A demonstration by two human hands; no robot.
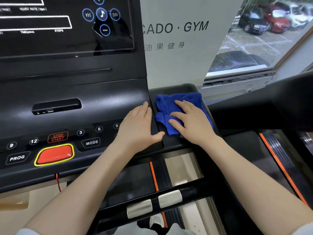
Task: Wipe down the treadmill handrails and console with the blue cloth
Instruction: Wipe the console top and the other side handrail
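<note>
console [71, 99] "MODE", "PROG", wall sign [176, 48] seemingly "GYM"

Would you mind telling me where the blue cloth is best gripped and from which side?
Probably grip the blue cloth at its bunched folds near the left edge, coming from above. It lies crumpled on the side tray under the right hand, whose fingers lie flat; those raised folds give something to pinch.

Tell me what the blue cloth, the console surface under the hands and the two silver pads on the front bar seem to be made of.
Blue cloth: soft fuzzy fabric, likely microfibre; it bunches in folds.
Console surface: matte black plastic, finely textured, with dull highlights.
Silver pads: brushed metal by their sheen, possibly metallised plastic.
</note>
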